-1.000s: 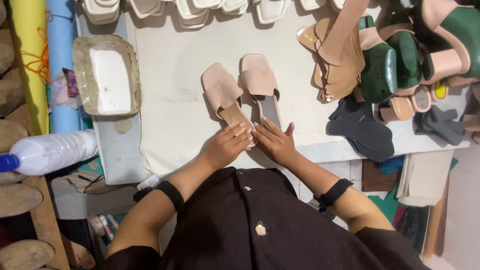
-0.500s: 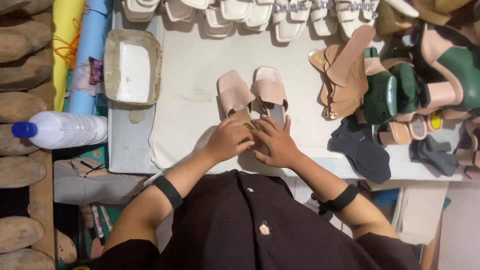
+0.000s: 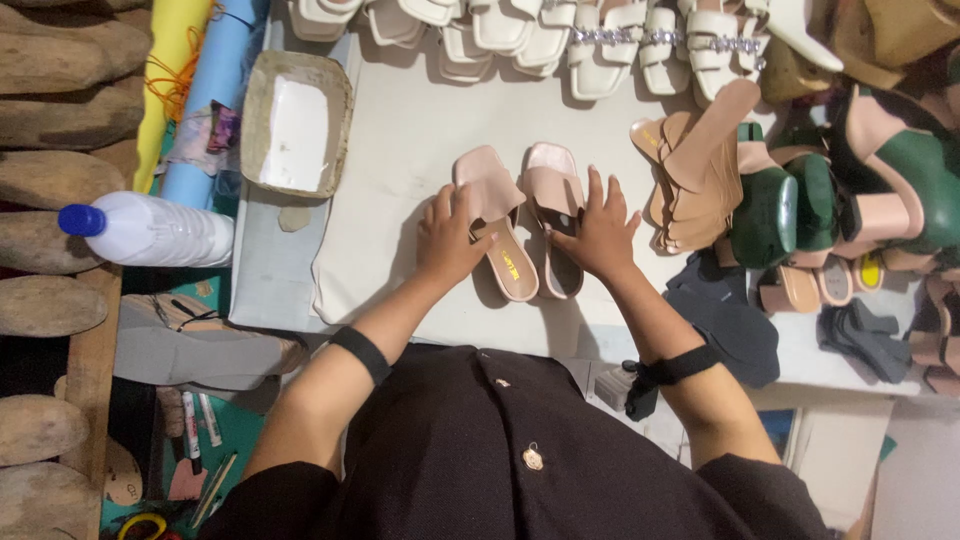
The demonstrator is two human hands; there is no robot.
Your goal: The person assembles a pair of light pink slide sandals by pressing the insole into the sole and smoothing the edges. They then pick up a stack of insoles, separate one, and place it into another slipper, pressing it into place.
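Hands: two, both flat and spread, set apart, one on each of two pink slide sandals. The left hand [image 3: 452, 240] presses on the left sandal [image 3: 497, 225], fingers over its strap and footbed; the right hand [image 3: 598, 230] lies along the outer edge of the right sandal [image 3: 553, 210]. Neither hand is closed around anything. Each forearm carries one black band.

Sandals: one pair, side by side and nearly touching, toes pointing away from the person, lying on the pale worktop [image 3: 400, 150] near its middle.

Change from half a second before: the hands were then together over the heel ends of the pair; they have since moved apart, one to each sandal, and the footbeds show more fully.

Other stock:
- Row of white sandals [image 3: 560, 35] along the far edge, several with sparkling straps; count uncertain, cut off by the frame.
- One stack of tan insoles [image 3: 695, 170], just right of the right hand.
- Two dark green heel blocks [image 3: 790, 205] beside the stack.
- Dark sole pieces [image 3: 725, 310] at the near right edge.
- One shallow tray [image 3: 297, 125] with a white block inside, far left corner.
- One clear plastic bottle [image 3: 150, 228] with a blue cap, lying on its side left of the worktop; no label readable.
- Wooden shoe lasts [image 3: 50, 180], at least six, down the left margin.
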